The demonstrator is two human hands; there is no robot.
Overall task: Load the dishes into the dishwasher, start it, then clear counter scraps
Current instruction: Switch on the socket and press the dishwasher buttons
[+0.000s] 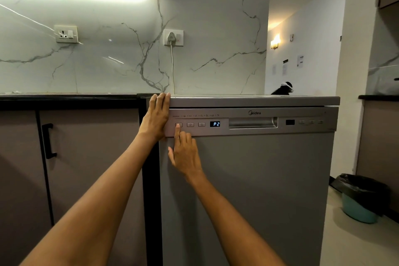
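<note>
Dishwasher [259, 179] door closed, contents hidden. Left hand [156, 116] flat on top corner; right hand [185, 153] forefinger presses leftmost button [178, 125], label unreadable. Display [215, 124] reads P2.

The grey stainless-steel dishwasher [248, 179] carries the brand name "Midea" at the middle of its control panel's top edge. Left of the recessed door handle, a small dark display [215, 124] shows "P2" in pale blue digits. Printed sheets on the wall are too blurred to read.
</note>
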